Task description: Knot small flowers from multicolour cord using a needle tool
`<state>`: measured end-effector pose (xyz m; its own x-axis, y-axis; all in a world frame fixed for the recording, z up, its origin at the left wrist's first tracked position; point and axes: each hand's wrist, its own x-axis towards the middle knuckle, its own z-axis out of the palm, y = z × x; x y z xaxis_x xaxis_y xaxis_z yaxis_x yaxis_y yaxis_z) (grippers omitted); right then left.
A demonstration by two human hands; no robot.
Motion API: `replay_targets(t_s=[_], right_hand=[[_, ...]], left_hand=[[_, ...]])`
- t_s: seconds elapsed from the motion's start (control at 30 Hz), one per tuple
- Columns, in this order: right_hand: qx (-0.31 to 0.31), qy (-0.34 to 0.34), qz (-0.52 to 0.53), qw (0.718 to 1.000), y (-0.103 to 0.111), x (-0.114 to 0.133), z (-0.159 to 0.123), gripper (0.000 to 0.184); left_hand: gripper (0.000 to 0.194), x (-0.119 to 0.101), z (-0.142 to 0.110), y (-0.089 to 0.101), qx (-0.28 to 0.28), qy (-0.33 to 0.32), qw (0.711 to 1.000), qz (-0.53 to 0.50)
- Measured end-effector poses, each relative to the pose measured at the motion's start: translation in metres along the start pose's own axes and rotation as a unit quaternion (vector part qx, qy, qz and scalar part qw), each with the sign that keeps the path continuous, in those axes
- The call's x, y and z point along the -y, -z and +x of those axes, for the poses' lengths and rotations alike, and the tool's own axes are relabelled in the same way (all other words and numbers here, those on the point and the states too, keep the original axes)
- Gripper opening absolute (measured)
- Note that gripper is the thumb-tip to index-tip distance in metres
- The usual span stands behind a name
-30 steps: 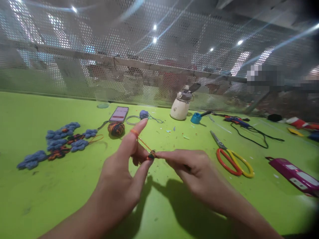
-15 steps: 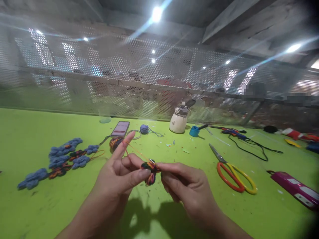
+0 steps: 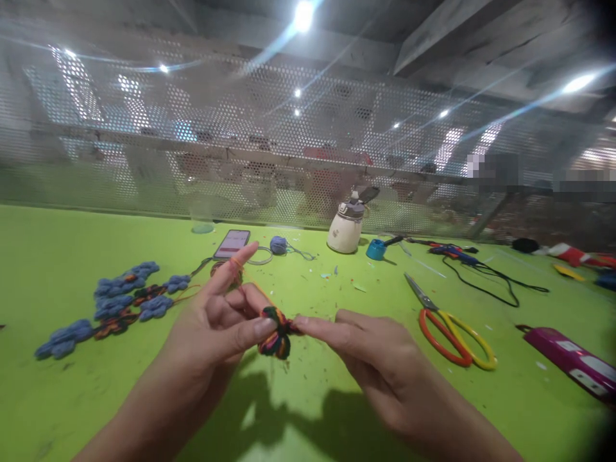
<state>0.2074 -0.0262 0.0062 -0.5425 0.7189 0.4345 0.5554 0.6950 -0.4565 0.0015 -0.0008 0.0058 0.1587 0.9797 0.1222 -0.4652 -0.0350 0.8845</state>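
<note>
My left hand [image 3: 216,327] pinches a small crocheted flower [image 3: 275,346] of dark multicoloured yarn between thumb and fingers. Its index finger points up, with an orange strand of yarn [image 3: 262,292] running over it down to the flower. My right hand [image 3: 380,353] is closed at the flower's right side, its index fingertip touching the edge of the work. The crochet hook in it is hidden behind the fingers now; its metal tip showed a moment ago. Behind my left hand, the multicoloured yarn ball [image 3: 217,268] is partly covered.
Joined blue and dark crocheted flowers [image 3: 113,305] lie left. Behind are a phone [image 3: 232,244], blue yarn ball [image 3: 278,245], white bottle [image 3: 345,231] and blue tape roll [image 3: 376,249]. Scissors [image 3: 445,333], a magenta power strip [image 3: 572,362] and a corded glue gun [image 3: 455,255] lie right.
The flower has turned and shifted slightly left with my left hand. My right index finger has straightened along its edge, and the hook tip has gone from sight.
</note>
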Motion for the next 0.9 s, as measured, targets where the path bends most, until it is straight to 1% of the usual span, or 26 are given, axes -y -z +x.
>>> replay_targets(t_s=[0.13,0.23,0.37,0.43,0.53,0.63,0.7,0.8,0.9], right_hand=[[0.028,-0.030,0.044,0.998,0.004,-0.001,0.000,0.055],[0.043,-0.029,0.071,0.996,0.007,-0.003,0.001,0.052],[0.057,-0.018,0.080,0.995,0.010,-0.006,0.003,0.048],[0.061,-0.022,0.050,0.997,0.009,-0.004,0.003,0.052],[0.057,-0.031,-0.049,0.997,0.005,0.000,-0.001,0.062],[0.049,-0.014,-0.156,0.986,0.000,0.002,-0.004,0.071],[0.053,0.001,-0.197,0.979,-0.001,0.001,-0.006,0.077],[0.070,0.004,-0.210,0.975,0.000,0.000,-0.007,0.083],[0.091,-0.008,-0.186,0.978,0.006,0.002,-0.008,0.084]], left_hand=[[0.088,0.001,0.002,0.004,0.026,0.031,0.999,-0.017],[0.087,0.002,0.003,0.006,0.045,0.061,0.997,-0.035],[0.087,0.003,0.005,0.009,0.056,0.074,0.995,-0.045],[0.086,0.004,0.005,0.009,0.056,0.078,0.994,-0.045],[0.089,0.004,0.005,0.009,0.052,0.080,0.995,-0.038],[0.093,0.004,0.005,0.009,0.044,0.086,0.995,-0.025],[0.092,0.004,0.006,0.010,0.039,0.092,0.995,-0.022],[0.087,0.004,0.007,0.010,0.040,0.099,0.994,-0.023],[0.082,0.003,0.007,0.011,0.043,0.107,0.993,-0.013]])
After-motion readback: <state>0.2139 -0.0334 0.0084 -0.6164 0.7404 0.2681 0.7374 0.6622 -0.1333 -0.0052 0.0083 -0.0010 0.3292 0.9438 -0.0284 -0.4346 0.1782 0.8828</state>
